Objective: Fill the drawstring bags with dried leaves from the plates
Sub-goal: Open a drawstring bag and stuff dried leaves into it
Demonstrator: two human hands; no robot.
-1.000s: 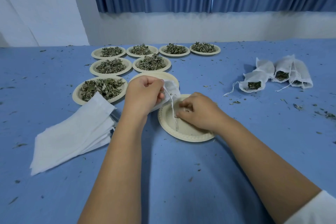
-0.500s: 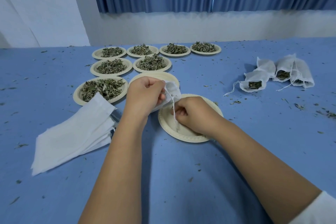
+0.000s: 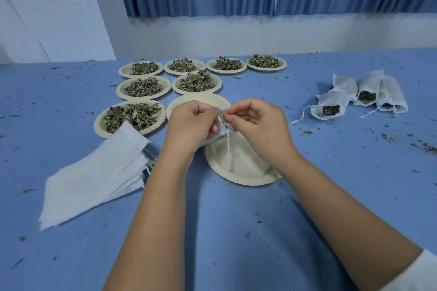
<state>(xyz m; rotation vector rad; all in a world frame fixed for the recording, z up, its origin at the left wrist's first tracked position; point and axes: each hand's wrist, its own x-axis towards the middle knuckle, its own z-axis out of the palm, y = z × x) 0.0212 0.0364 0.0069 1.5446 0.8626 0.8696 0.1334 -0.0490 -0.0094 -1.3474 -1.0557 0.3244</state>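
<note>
Head view, the only one we have: our left hand (image 3: 189, 125) is curled around a small white drawstring bag (image 3: 221, 131), fingers closed on its body, while our right hand (image 3: 256, 125) pinches at the bag's mouth with thumb and forefinger pressed together. Whether it grips cloth or cord we cannot tell. The cord (image 3: 228, 149) dangles over the near plate (image 3: 246, 177), which holds only crumbs.

Seven full plates of dried leaves (image 3: 133, 114) sit to the left and far side, with a second bare plate (image 3: 201, 99) behind our hands. Filled bags (image 3: 329, 107) lie at the right, mouths open, and flat unfilled bags (image 3: 94, 175) are stacked at near left.

We judge the risks as these: pulling the cord while the left hand squeezes could push leaves out of the mouth onto the blue table (image 3: 236, 231), already littered with scraps. A sharp tug might also snap the thin cord, or drag the dangling end through the crumbs.
</note>
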